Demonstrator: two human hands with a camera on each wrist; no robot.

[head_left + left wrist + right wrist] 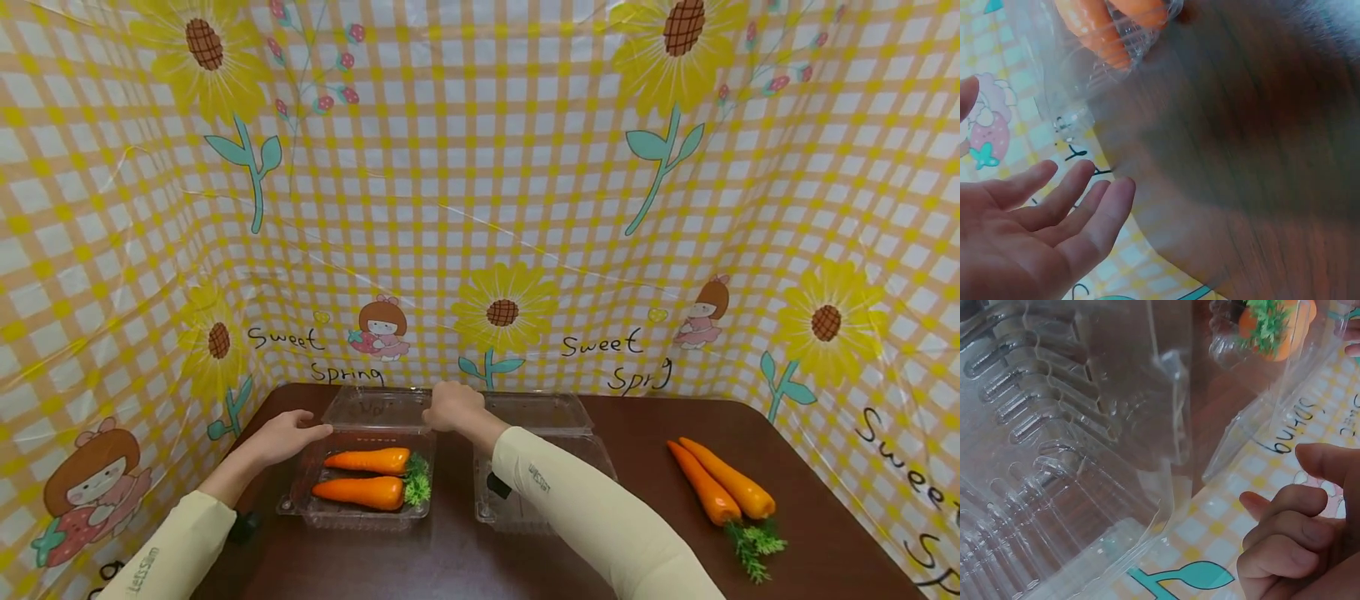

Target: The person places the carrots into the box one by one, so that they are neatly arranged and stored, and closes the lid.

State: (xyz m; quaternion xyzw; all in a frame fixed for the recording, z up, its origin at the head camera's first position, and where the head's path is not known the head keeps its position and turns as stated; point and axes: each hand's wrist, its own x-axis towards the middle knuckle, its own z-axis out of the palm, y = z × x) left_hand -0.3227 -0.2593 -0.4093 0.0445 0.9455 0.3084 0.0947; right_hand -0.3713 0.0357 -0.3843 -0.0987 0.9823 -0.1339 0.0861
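A clear plastic clamshell box (367, 522) stands at the left of the table, its lid (386, 410) tipped back. Two orange carrots (360, 492) with green tops lie inside it. By the box's left edge is my left hand (281, 437), fingers relaxed and spread, holding nothing (1041, 231). My right hand (453, 406) hovers beside the lid's right corner; in the right wrist view its fingers (1279, 556) bend loosely round nothing. A second clear clamshell box (517, 523), also with its lid (536, 412) back, stands to the right, partly hidden by my right forearm.
Two more carrots (701, 483) with green tops lie on the right side of the dark brown table (637, 467). A checked, flower-printed cloth (525, 208) hangs behind and at both sides. A small dark object (243, 527) shows beside my left wrist.
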